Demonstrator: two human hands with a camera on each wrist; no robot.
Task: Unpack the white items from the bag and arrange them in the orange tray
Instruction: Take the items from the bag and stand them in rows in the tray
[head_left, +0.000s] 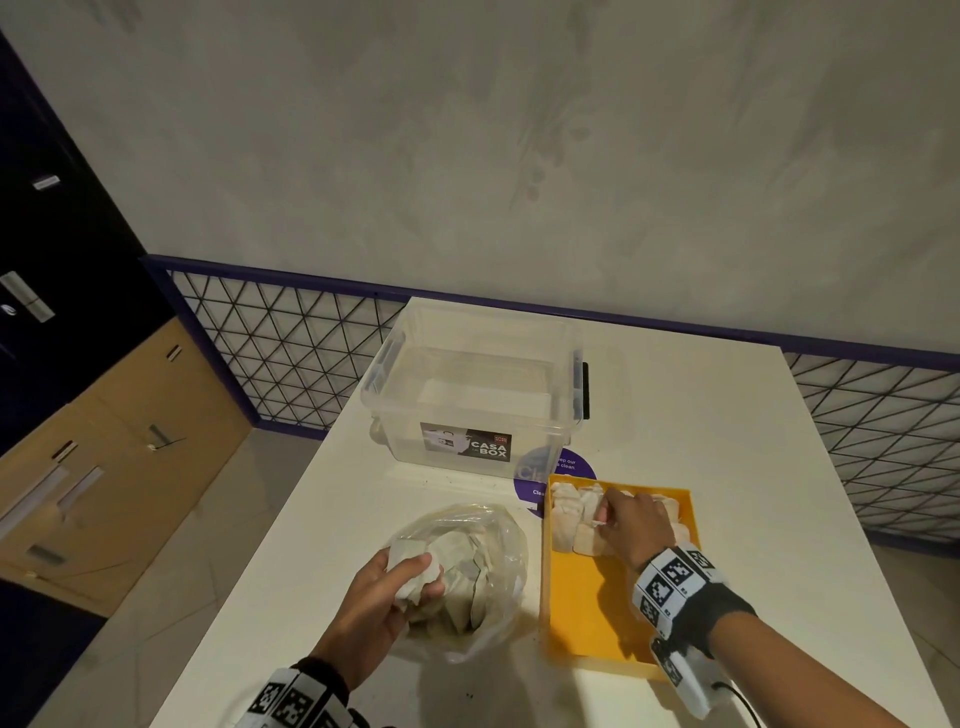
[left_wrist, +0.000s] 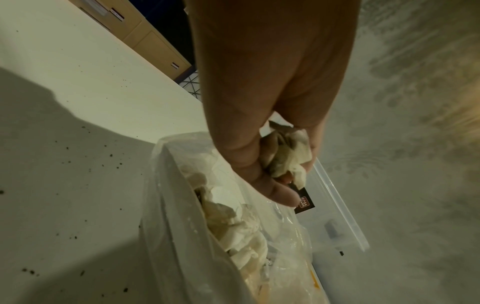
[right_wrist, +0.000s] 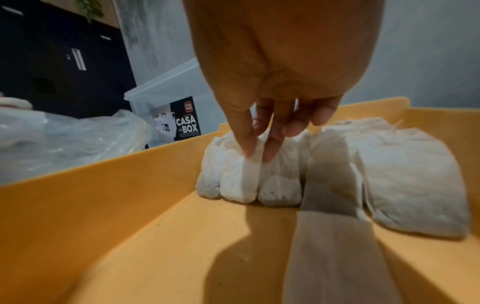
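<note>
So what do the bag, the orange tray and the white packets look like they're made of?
Bag: thin clear plastic film, judging by its crinkles and see-through skin. Orange tray: probably rigid moulded plastic, smooth and matte. White packets: soft, fibrous paper or fabric pouches, slightly translucent; which of the two is unclear.

The right hand (right_wrist: 275, 98) pinches a white paper tab (right_wrist: 251, 164) among soft white paper sachets (right_wrist: 405, 185) packed against the far wall of the orange plastic tray (right_wrist: 103, 205).

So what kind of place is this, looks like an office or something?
Probably an office or shared workspace, not a home: a white table with a purple "keep clean" sticker, dark and wood-fronted lockers, and a purple-framed mesh partition against a plain wall.
</note>
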